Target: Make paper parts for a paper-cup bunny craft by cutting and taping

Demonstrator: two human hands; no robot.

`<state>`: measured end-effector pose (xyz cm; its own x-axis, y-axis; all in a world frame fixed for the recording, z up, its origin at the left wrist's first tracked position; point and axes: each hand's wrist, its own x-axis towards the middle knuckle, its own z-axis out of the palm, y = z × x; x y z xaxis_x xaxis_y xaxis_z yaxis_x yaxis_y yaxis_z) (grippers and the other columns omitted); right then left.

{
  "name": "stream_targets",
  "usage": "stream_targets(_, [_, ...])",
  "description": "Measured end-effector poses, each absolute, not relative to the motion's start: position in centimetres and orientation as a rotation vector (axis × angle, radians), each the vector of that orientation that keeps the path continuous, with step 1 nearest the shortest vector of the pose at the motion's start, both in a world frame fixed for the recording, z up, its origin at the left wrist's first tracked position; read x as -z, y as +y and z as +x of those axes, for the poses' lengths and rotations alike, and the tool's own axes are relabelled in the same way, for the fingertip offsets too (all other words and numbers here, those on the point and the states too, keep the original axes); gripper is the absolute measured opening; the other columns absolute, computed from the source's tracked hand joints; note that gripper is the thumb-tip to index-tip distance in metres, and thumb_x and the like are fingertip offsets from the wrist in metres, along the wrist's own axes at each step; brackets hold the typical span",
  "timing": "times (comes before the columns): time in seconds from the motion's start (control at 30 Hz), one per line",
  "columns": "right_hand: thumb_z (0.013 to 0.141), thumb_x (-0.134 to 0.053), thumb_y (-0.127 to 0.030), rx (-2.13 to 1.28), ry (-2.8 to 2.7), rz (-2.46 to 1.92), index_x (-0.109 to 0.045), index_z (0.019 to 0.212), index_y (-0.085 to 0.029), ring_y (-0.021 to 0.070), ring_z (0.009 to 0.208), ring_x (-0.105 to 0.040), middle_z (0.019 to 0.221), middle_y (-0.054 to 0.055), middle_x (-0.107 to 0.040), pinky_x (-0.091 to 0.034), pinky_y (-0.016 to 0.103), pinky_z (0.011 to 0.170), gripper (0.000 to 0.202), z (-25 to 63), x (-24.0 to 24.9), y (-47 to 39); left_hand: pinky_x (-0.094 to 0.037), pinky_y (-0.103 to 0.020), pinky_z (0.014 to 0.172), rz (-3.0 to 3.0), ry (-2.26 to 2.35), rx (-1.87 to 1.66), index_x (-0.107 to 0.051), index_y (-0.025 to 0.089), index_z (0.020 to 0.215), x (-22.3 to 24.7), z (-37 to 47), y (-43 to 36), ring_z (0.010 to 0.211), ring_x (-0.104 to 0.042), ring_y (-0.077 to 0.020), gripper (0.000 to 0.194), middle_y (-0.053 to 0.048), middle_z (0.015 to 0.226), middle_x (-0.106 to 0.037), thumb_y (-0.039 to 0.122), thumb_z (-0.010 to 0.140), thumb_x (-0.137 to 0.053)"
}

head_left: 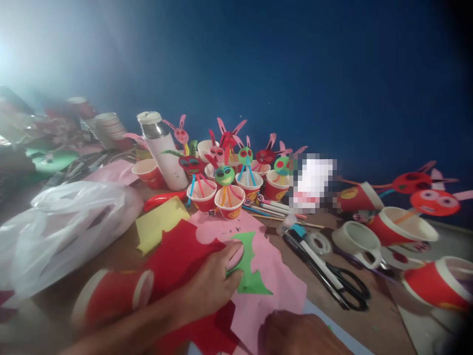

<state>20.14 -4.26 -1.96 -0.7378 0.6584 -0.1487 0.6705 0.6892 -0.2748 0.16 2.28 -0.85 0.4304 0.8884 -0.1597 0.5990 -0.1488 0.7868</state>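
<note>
My left hand (216, 278) reaches in from the lower left. Its index finger and thumb are closed around a small pink paper oval (235, 257), held down on a piece of green paper (254, 281) with cut-out edges. Under the green lies a large pink sheet (283, 283), and red paper (173, 254) with curved cuts spreads beneath my left wrist. At the bottom edge, my right hand (301, 333) rests over the pink sheet; its fingers are blurred and partly out of frame, so their grip is hidden.
Red paper cups with paper-faced figures (229, 197) stand behind the sheets. Black scissors (347, 286), a tape roll (320, 243) and a white mug (356, 239) lie right. Left are a tipped cup (111, 296), a plastic bag (74, 222), yellow paper (162, 222) and a bottle (166, 158).
</note>
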Motion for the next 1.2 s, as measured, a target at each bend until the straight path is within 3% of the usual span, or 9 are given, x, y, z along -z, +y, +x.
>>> stream_targets(0.27, [0.07,-0.068,-0.025,0.464,2.966,1.135,-0.056,0.063,-0.02,0.0145,0.051,-0.061,0.061,-0.004,-0.065,-0.018,0.029,0.038,0.015,21.0,2.2,-4.5,-0.043,-0.025,0.063,2.021,1.279,-0.205,-0.048,0.02,0.105,0.4,0.9,2.0,0.07,-0.054,-0.0155,0.032,0.001,0.081,-0.059,0.017,0.073,-0.049])
stream_targets(0.33, [0.07,-0.067,-0.02,0.499,2.98,1.124,-0.056,0.064,-0.02,0.0148,0.052,-0.061,0.062,-0.003,-0.065,-0.021,0.028,0.039,0.013,20.9,1.6,-4.4,-0.046,-0.03,0.074,2.123,1.28,-0.184,-0.043,0.021,0.119,0.0,0.9,1.7,0.085,-0.057,-0.0196,0.045,-0.004,0.1,-0.061,0.018,0.074,-0.05])
stream_targets(0.4, [0.071,-0.068,-0.019,0.557,2.967,1.105,-0.057,0.067,-0.02,0.0148,0.054,-0.062,0.065,-0.002,-0.066,-0.022,0.028,0.04,0.012,20.4,1.0,-4.1,-0.044,-0.037,0.089,2.265,1.258,-0.239,-0.032,0.021,0.132,-0.5,0.5,1.3,0.11,-0.05,-0.0249,0.061,-0.011,0.125,-0.052,0.019,0.075,-0.052])
stream_targets(0.5, [0.07,-0.07,-0.024,0.628,2.957,1.096,-0.059,0.075,-0.022,0.0145,0.057,-0.062,0.071,-0.003,-0.068,-0.018,0.027,0.038,0.012,19.7,0.5,-3.8,-0.041,-0.041,0.097,2.473,1.256,-0.319,-0.03,0.024,0.137,-1.8,-1.5,0.2,0.127,-0.036,-0.0281,0.062,-0.01,0.14,-0.04,0.027,0.079,-0.054])
stream_targets(0.7, [0.065,-0.071,-0.025,0.668,2.953,1.175,-0.057,0.076,-0.025,0.0126,0.057,-0.062,0.073,-0.007,-0.067,-0.02,0.025,0.039,0.017,19.3,1.6,-3.7,-0.046,-0.04,0.091,2.704,1.502,-0.336,-0.039,0.032,0.132,-3.3,-11.2,-1.7,0.116,-0.05,-0.0307,0.061,-0.008,0.127,-0.056,0.04,0.076,-0.062])
stream_targets(0.87, [0.059,-0.068,-0.015,0.556,2.971,1.136,-0.057,0.079,-0.024,0.0156,0.058,-0.064,0.071,-0.006,-0.066,-0.011,0.028,0.038,0.025,18.9,2.2,-3.6,-0.046,-0.047,0.09,2.671,1.702,-0.15,-0.038,0.029,0.134,-1.4,-16.6,-2.4,0.114,-0.052,-0.0344,0.072,-0.011,0.129,-0.054,0.047,0.07,-0.066])
stream_targets(0.97, [0.058,-0.067,-0.014,0.537,2.981,1.075,-0.058,0.082,-0.024,0.015,0.056,-0.063,0.069,-0.006,-0.064,-0.009,0.027,0.037,0.028,18.9,1.8,-3.6,-0.047,-0.045,0.09,2.69,1.66,-0.119,-0.046,0.03,0.129,-0.4,-17.2,-2.2,0.108,-0.057,-0.0316,0.061,-0.009,0.122,-0.06,0.046,0.072,-0.063])
stream_targets(1.07, [0.063,-0.066,-0.015,0.665,2.947,1.055,-0.058,0.092,-0.025,0.0155,0.066,-0.065,0.078,-0.004,-0.068,-0.022,0.021,0.038,0.032,19.3,0.7,-3.9,-0.048,-0.04,0.087,2.664,1.69,-0.157,-0.055,0.029,0.12,-0.8,-17.0,-1.6,0.101,-0.062,-0.0284,0.046,-0.007,0.113,-0.065,0.039,0.076,-0.059])
stream_targets(1.2, [0.064,-0.066,-0.016,0.782,2.86,1.182,-0.06,0.094,-0.024,0.0188,0.079,-0.065,0.089,0.0,-0.07,-0.042,0.021,0.056,0.031,19.4,-0.9,-4.3,-0.045,-0.043,0.091,2.456,1.86,-0.148,-0.059,0.027,0.113,-3.7,-15.9,-1.3,0.107,-0.057,-0.0298,0.042,-0.002,0.113,-0.064,0.043,0.074,-0.06])
